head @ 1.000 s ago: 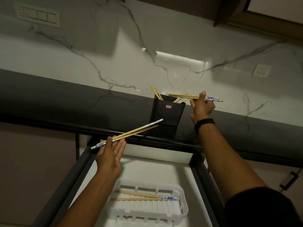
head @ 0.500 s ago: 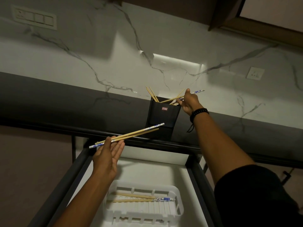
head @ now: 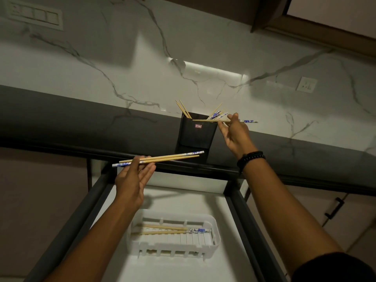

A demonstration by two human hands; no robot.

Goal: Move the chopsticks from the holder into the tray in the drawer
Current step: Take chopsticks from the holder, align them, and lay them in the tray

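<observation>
Right hand (head: 237,136) pinches one chopstick (head: 247,121) level across the holder (head: 196,132) rim, clear of the rest. Left hand (head: 133,180) thumb clamps a pair (head: 162,158) against near-straight fingers, likely staged over the drawer (head: 237,208). Tray (head: 217,233) below holds two more chopsticks (head: 173,230).

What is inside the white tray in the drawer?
Two chopsticks lie side by side on the tray floor, blue ends right. The near wall hides the floor's front strip.
</observation>
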